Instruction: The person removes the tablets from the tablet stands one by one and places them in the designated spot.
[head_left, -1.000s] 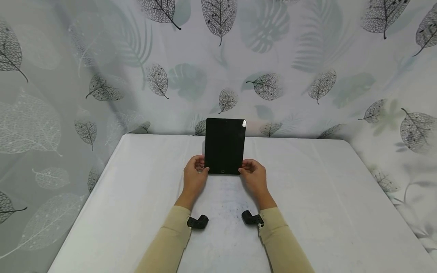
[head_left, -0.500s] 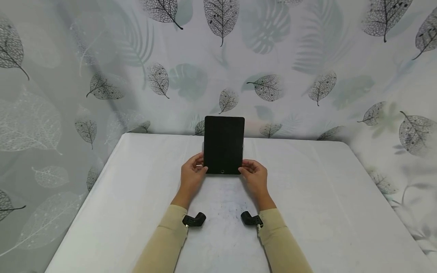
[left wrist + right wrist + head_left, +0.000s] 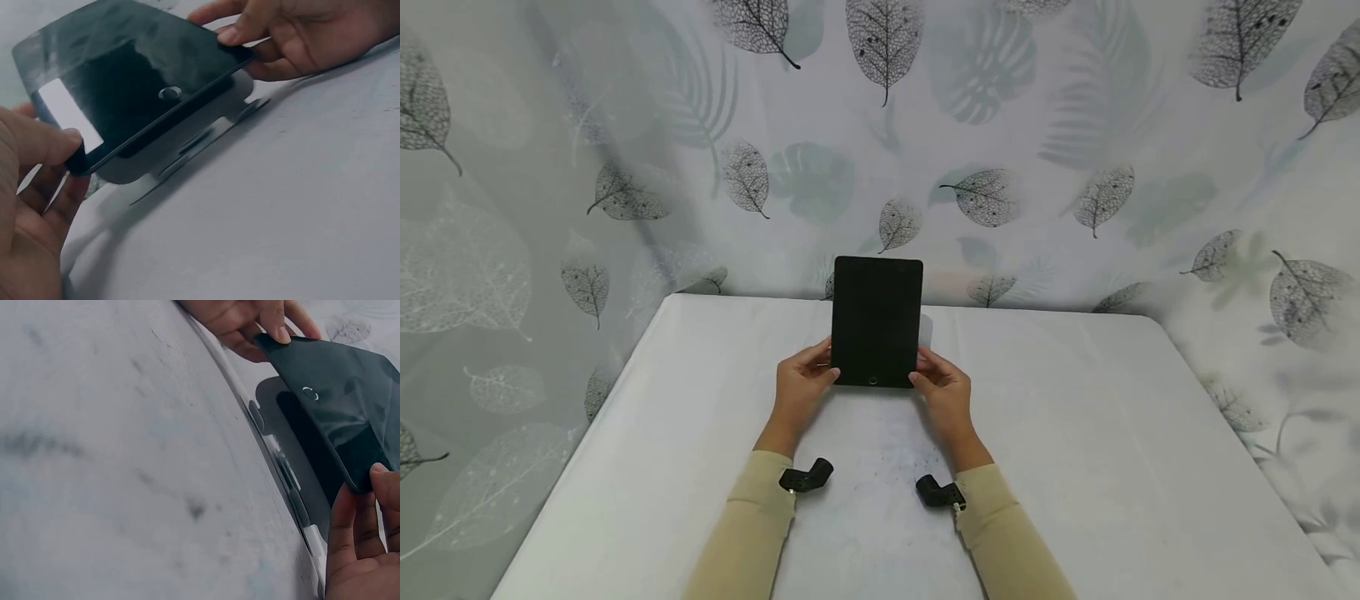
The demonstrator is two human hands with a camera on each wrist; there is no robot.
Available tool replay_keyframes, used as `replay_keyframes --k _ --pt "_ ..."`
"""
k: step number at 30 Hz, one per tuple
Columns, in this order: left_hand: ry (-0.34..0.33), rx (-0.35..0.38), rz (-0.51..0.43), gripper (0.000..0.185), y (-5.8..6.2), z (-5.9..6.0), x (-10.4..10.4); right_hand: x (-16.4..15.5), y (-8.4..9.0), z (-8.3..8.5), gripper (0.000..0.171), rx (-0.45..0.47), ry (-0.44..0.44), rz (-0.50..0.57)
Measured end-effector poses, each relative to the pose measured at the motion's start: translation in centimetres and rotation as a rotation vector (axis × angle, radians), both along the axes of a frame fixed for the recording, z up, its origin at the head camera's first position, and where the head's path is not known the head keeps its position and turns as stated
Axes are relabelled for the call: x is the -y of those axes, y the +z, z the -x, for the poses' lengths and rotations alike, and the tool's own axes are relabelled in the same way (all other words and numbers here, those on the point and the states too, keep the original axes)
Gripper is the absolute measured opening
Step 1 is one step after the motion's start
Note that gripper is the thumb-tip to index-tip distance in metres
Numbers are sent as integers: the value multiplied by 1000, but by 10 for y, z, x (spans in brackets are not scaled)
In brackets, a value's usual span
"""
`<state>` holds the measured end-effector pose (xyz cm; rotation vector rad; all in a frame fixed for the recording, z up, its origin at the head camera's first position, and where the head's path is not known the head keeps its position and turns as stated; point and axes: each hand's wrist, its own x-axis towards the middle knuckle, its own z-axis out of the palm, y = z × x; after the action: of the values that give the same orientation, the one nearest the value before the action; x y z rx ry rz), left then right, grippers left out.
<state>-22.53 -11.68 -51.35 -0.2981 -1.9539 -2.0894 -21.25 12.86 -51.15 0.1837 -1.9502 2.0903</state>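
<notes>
We hold a black tablet (image 3: 877, 321) upright near the middle of the white table (image 3: 1075, 433), its dark screen facing us and its home button at the lower edge. Our left hand (image 3: 801, 386) pinches the tablet's lower left corner, thumb on the front glass and fingers curled behind it; the left wrist view shows the thumb (image 3: 47, 142) pressed on that corner. Our right hand (image 3: 942, 392) pinches the lower right corner the same way, thumb on the front and fingers behind. In the wrist views a flat grey stand (image 3: 181, 140) lies on the table just beneath the tablet's lower edge; the tablet is tilted above it, and we cannot tell whether the two touch. Both forearms wear beige sleeves (image 3: 741, 542), each with a small black camera mount (image 3: 806, 477) at the wrist. A leaf-patterned curtain (image 3: 985, 125) hangs behind the table's far edge and along both sides.
</notes>
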Motion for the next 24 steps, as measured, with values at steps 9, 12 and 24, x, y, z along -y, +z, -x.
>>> replay_keyframes --k 9,12,24 --pt "-52 7 4 55 1 -1 23 12 0 -5 48 -29 88 51" --pt "-86 26 -10 59 3 -2 27 14 -1 -6 48 -26 93 45" --pt "-226 40 -53 83 5 -4 43 19 -2 -9 46 3 153 16"
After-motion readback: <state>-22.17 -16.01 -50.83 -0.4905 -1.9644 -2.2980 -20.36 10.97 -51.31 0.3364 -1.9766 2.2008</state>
